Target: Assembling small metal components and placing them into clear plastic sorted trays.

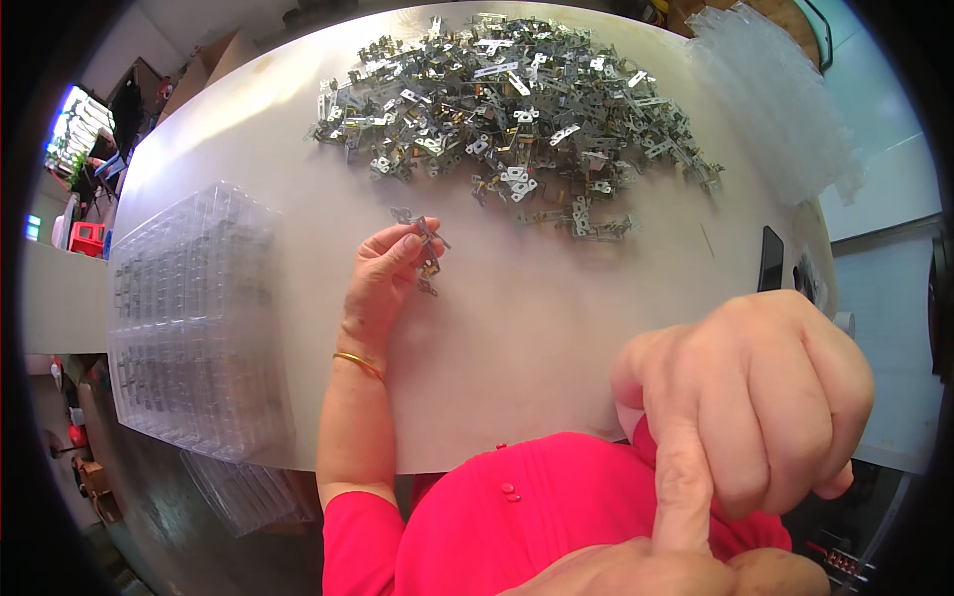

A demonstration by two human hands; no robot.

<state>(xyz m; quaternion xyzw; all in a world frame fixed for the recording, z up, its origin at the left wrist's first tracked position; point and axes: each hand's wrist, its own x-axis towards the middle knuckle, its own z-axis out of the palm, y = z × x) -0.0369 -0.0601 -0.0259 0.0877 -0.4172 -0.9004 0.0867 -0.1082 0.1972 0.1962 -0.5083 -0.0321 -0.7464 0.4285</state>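
Between the thumb and fingers of my left hand [383,266] is a small metal bracket assembly [428,260], silvery with flat hole-punched tabs and a brassy bit. The hand is above the left-centre of the table, with a gold bangle on its wrist. My right hand [755,397] is raised very close at the lower right, its back showing. Its fingers are curled in and one points down; nothing shows in it, though the palm is hidden. Beyond the left hand lies a large heap of similar metal brackets [517,109].
Stacked clear plastic trays [199,318] holding small parts stand at the table's left edge. More clear trays [770,99] lie at the far right. A dark phone-like slab [771,258] rests near the right edge of the pale table [517,348]. A thin rod [708,241] lies nearby.
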